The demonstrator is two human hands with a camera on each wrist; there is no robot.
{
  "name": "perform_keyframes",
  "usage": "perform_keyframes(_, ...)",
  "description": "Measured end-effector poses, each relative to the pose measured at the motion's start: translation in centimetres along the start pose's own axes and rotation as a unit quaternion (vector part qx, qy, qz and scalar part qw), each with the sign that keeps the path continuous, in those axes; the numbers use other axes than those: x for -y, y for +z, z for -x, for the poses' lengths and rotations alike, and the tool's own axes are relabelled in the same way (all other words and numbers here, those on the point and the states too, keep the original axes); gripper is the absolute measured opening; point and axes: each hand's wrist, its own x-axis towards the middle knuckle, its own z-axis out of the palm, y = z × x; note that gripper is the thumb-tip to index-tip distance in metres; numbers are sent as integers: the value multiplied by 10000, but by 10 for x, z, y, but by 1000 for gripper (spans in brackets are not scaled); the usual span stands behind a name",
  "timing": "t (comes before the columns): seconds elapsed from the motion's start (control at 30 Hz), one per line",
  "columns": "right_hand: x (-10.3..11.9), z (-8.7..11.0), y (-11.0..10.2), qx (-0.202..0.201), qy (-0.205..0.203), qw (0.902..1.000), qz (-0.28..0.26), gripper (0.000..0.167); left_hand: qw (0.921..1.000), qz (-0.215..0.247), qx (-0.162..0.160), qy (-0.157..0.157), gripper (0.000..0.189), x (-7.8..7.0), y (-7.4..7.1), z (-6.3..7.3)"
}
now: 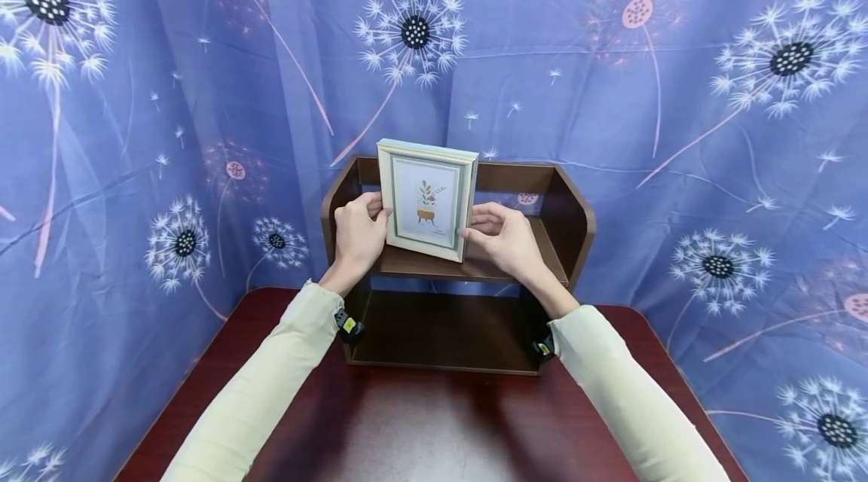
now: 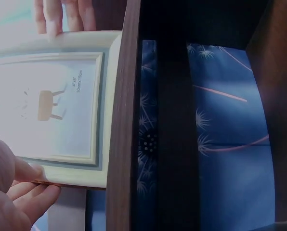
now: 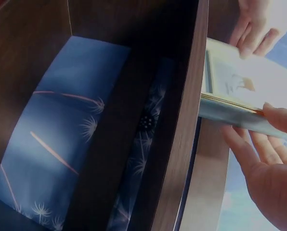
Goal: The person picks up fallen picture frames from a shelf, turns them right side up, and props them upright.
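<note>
Evidently a single picture frame [image 1: 427,203] is in play, held by two hands over one dark brown shelf unit [image 1: 576,230] that has two boards, an upper board [image 1: 417,268] and a lower board [image 1: 441,327]. The frame is upright at the upper board, towards its front and left of the middle, its face turned to the head camera; whether its bottom edge bears fully on the wood cannot be told. Both forearms reach forward and converge on it, wrists bent inward. The left hand [image 1: 359,230] grips one side edge, thumb along the front and fingers curled round the side, while the right hand [image 1: 505,241] pinches the opposite edge between thumb and fingertips. Two pale sleeves [image 1: 251,392] cover the arms, and two black wrist devices [image 1: 349,325] sit at the cuffs, the left one with a yellow patch. The insert [image 1: 424,199] shows one potted plant on a legged orange-brown stand; in the left wrist view its print reads 4"x6" and 10cmx15cm. One dark red table [image 1: 420,422] supports the unit, before a blue curtain [image 1: 291,181] patterned with dandelions.
</note>
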Motion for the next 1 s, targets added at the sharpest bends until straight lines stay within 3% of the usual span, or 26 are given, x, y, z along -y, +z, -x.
perform_keyframes(0.33, 12, 14, 11, -449, -144, 9988, 117, 35, 9963, 280, 387, -720, 30, -1, 11, -22)
perform_keyframes(0.57, 22, 22, 33, -638, -422, 9970, 119, 30, 9911, 703, 553, -982, 34, 8, 25, -31)
perform_keyframes(1.0, 42, 27, 66, -797, -493, 9955, 133, 30, 9814, 1320, 1097, -861, 38, 21, 44, -39)
